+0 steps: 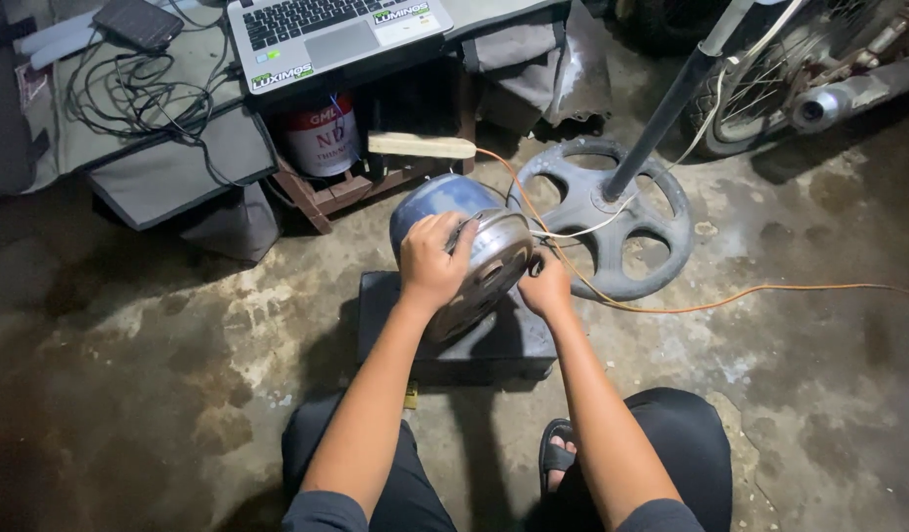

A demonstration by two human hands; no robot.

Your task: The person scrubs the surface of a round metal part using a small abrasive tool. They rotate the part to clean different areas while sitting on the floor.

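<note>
Two bare hands work at a round metal motor housing (464, 251), blue at the back and silver at the front, which I see resting tilted on a dark flat block (494, 345) set on the stained concrete floor (149, 335). My left hand (432, 261) lies over the upper left of the housing, fingers curled closed around its silver rim. My right hand (546, 286) sits just beside the housing's right edge, fingers pinched together on something small there; what they grip I cannot tell. White and orange wires (592, 291) run from that side of the housing, the orange one trailing off to the right across the floor. Just behind, a grey round fan base (661, 246) with openings stands on the floor, a dark pole (671, 99) rising from its centre. Farther back, an open laptop (326, 34) rests on a low cloth-covered surface, with a red-and-white can (322, 138) tucked beneath and a pale wooden stick (420, 146) near it. A motorcycle wheel (760, 89) shows at upper right. My knees, in dark trousers, frame the bottom edge.
</note>
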